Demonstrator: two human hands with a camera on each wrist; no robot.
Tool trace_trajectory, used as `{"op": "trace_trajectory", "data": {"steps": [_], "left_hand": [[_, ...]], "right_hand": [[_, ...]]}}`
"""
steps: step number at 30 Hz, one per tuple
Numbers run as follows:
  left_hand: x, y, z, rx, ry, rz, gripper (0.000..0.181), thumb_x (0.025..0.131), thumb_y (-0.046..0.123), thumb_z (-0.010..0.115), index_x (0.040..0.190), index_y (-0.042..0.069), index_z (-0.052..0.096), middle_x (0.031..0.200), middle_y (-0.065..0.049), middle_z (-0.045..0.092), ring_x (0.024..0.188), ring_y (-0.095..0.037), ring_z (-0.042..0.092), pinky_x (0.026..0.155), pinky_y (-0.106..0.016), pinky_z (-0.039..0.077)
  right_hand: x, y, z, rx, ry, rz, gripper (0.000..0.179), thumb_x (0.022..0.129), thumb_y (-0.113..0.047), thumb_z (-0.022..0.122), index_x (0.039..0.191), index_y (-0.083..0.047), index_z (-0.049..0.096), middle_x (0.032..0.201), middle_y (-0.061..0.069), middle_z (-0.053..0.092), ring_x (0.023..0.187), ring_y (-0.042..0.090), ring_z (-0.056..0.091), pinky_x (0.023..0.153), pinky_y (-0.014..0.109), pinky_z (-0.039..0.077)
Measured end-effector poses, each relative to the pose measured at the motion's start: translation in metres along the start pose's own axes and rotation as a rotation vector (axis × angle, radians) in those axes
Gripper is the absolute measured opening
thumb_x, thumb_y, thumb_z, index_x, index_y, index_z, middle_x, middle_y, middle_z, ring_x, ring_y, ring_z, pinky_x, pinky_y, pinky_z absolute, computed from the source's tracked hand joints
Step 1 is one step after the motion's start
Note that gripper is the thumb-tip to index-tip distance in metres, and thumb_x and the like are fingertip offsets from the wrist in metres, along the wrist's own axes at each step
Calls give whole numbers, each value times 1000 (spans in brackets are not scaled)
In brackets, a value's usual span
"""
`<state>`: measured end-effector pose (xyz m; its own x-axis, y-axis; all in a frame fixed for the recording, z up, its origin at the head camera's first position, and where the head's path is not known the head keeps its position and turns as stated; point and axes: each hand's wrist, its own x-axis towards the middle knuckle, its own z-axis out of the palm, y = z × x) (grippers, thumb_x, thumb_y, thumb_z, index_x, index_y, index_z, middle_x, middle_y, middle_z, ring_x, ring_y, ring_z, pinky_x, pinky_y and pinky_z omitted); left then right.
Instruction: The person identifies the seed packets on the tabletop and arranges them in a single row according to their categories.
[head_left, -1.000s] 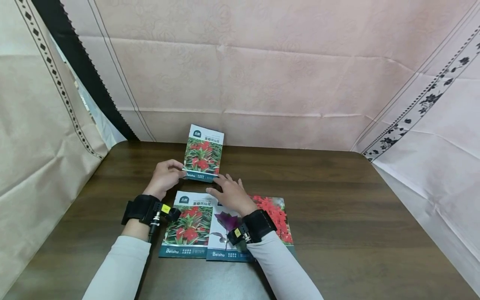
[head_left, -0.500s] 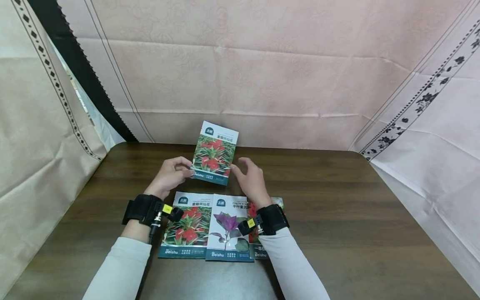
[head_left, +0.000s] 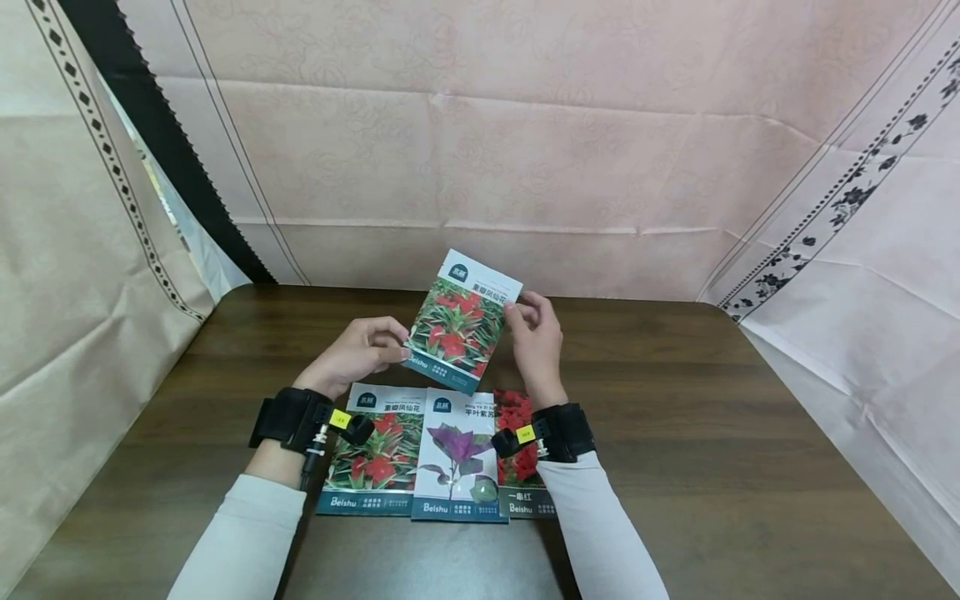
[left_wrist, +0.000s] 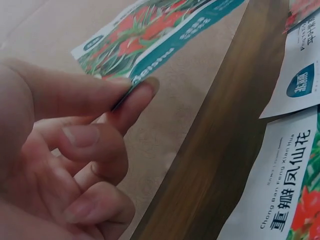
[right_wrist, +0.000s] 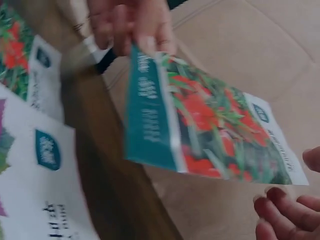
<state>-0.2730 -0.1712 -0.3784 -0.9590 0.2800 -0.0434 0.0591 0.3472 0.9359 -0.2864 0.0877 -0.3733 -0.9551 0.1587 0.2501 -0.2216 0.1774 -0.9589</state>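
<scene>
A seed packet (head_left: 462,321) with red flowers, a white top and a teal "Beishu" band is held tilted above the table. My left hand (head_left: 356,354) pinches its lower left corner between thumb and forefinger, the other fingers loosely curled. On the packet's far side, my right hand (head_left: 538,350) has its thumb and fingers parted around the upper right edge. A gap shows between those fingertips and the packet in the right wrist view. Below lie another red-flower seed packet (head_left: 378,454), a purple-flower seed packet (head_left: 459,458) and a red-blossom seed packet (head_left: 517,475), partly covered by the right wrist.
The brown wooden table (head_left: 750,467) extends to both sides, its far edge against a pale pink cloth (head_left: 525,150). Patterned white cloth (head_left: 885,275) hangs at the right, cream cloth (head_left: 82,333) at the left. Black wrist straps with cameras (head_left: 360,429) sit on both wrists.
The held packet has moved right and tilted clockwise, still in my left hand. My right hand has moved from the packet's lower right corner up to its upper right edge.
</scene>
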Motion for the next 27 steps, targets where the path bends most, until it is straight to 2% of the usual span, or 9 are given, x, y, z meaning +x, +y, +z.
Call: {"op": "trace_trajectory", "data": {"steps": [5,9,12,17,22,27], "left_hand": [[0,2,2,5,-44,22,16,85,16,63,100,12,58,85,-12,63,78,-34,51,66,-32,42],[-1,3,2,10,-93,50,16,86,15,62,100,10,57,83,-14,63,65,-22,47,59,-28,39],[-1,2,2,2,-136,55,19,85,16,64,101,9,57,83,-11,63,60,-16,44,57,-26,38],[-2,3,2,11,-174,51,24,83,22,67,101,10,59,89,-10,64,66,-19,49,59,-27,40],[-2,4,2,57,-133,61,31,83,38,65,105,17,61,101,-8,62,92,-31,52,72,-33,43],[-4,10,2,18,-28,89,31,88,40,57,108,18,61,107,-12,61,96,-36,49,74,-35,43]], "right_hand": [[1,-6,-7,79,16,22,34,87,-33,60,117,-16,53,97,6,65,84,15,58,82,37,48],[2,-8,-8,91,22,40,26,87,-27,62,108,-13,57,97,8,68,79,12,58,79,39,47],[2,-9,-8,85,31,43,22,87,-24,63,104,-11,57,98,9,69,77,13,59,74,35,48],[3,-8,-10,63,38,30,19,86,-21,63,101,-11,58,96,9,69,75,13,61,68,28,48],[3,-8,-10,67,-3,34,18,86,-20,63,101,-10,58,96,10,68,76,13,60,65,26,47],[0,-10,-8,39,-129,31,21,86,-19,63,104,-9,57,96,13,67,77,14,61,67,29,49]]}}
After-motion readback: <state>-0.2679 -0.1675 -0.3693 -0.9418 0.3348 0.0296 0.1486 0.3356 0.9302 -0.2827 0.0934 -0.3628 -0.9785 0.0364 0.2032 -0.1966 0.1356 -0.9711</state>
